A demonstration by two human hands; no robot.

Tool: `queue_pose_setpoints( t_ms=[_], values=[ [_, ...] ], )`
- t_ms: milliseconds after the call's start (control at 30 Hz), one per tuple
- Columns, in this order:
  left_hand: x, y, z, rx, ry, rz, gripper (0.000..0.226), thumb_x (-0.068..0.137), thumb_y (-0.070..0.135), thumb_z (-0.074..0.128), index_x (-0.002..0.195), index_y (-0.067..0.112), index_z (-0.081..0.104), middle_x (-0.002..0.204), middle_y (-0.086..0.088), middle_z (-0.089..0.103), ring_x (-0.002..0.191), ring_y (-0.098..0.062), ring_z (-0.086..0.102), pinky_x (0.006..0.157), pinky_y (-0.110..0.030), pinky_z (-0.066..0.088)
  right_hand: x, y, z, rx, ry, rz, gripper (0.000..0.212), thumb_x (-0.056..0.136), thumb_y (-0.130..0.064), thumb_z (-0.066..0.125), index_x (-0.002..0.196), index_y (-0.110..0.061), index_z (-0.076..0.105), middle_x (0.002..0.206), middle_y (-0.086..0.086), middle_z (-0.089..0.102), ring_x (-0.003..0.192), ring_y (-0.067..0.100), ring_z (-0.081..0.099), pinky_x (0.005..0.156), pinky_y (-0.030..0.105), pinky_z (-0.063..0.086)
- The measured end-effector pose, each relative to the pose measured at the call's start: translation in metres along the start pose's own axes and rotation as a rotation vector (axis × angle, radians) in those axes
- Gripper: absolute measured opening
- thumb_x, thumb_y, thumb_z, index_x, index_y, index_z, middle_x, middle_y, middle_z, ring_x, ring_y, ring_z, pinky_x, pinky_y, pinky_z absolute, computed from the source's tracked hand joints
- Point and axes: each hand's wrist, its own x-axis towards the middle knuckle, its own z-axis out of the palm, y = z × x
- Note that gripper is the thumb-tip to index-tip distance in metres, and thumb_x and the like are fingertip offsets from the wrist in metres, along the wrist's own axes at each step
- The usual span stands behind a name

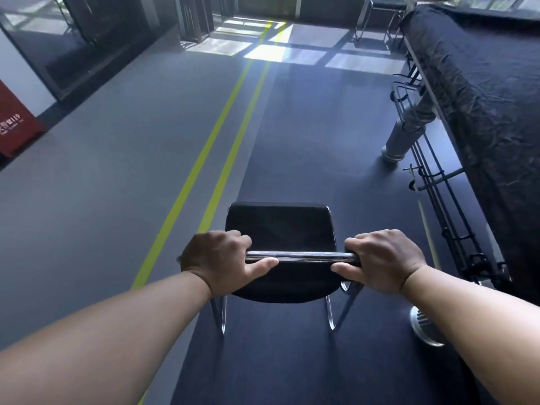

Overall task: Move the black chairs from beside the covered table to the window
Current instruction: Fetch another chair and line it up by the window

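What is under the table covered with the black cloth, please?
Under the covered table, thin black metal frames show, and a grey trouser leg with a shoe. The cloth hides everything deeper under it.

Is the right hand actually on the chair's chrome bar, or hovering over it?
Touching. The head view shows the right hand wrapped round the right end of the chrome bar of the black chair, fingers over it, thumb on the near side.

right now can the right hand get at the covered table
Probably yes: the covered table runs close on that side, nothing between, but the right hand grips the chrome bar and must let go first.
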Motion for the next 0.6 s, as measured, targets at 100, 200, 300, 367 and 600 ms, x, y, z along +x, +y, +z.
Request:
queue_pose_setpoints(
  t_ms=[100, 200, 300, 367, 600],
  values=[
    [0.027, -0.003, 0.006, 0.008, 0.002, 0.002, 0.072, 0.074, 0.089, 0.014, 0.063, 0.025, 0.045, 0.062, 0.01, 0.041, 0.057, -0.015, 0.04, 0.049, -0.028, 0.015, 0.023, 0.02, 0.003, 0.003, 0.003, 0.0, 0.085, 0.072, -0.09, 0.004, 0.084, -0.025, 0.057, 0.084, -0.008, 0.067, 0.079, 0.021, 0.066, 0.06, 0.032, 0.036],
    [0.053, -0.009, 0.012, 0.001, 0.014, 0.003, 0.074, 0.075, 0.089, 0.015, 0.063, 0.024, 0.048, 0.061, 0.01, 0.042, 0.056, -0.016, 0.042, 0.051, -0.028, 0.018, 0.044, 0.036, 0.003, 0.002, 0.009, 0.007, 0.085, 0.071, -0.09, 0.004, 0.084, -0.025, 0.057, 0.085, -0.007, 0.067, 0.079, 0.022, 0.066, 0.06, 0.032, 0.034],
    [0.084, -0.02, 0.019, 0.001, 0.029, 0.02, 0.074, 0.076, 0.088, 0.017, 0.063, 0.023, 0.05, 0.06, 0.01, 0.043, 0.055, -0.017, 0.045, 0.051, -0.027, 0.019, 0.068, 0.05, 0.005, -0.003, 0.016, 0.014, 0.084, 0.072, -0.09, 0.004, 0.081, -0.025, 0.056, 0.083, -0.007, 0.067, 0.077, 0.022, 0.066, 0.059, 0.032, 0.034],
    [0.108, -0.03, 0.022, -0.006, 0.049, 0.046, 0.072, 0.077, 0.087, 0.019, 0.061, 0.024, 0.049, 0.058, 0.01, 0.044, 0.053, -0.017, 0.041, 0.049, -0.025, 0.016, 0.087, 0.059, 0.006, 0.003, 0.014, 0.033, 0.083, 0.072, -0.09, 0.004, 0.079, -0.024, 0.055, 0.082, -0.007, 0.067, 0.076, 0.022, 0.065, 0.059, 0.033, 0.033],
    [0.209, -0.085, 0.044, -0.013, 0.054, 0.14, 0.078, 0.074, 0.091, 0.014, 0.066, 0.024, 0.054, 0.065, 0.009, 0.055, 0.057, -0.017, 0.051, 0.052, -0.026, 0.025, 0.168, 0.084, 0.01, 0.028, 0.009, 0.124, 0.079, 0.074, -0.089, 0.008, 0.075, -0.022, 0.049, 0.076, -0.006, 0.063, 0.072, 0.023, 0.064, 0.057, 0.033, 0.032]
  ],
)
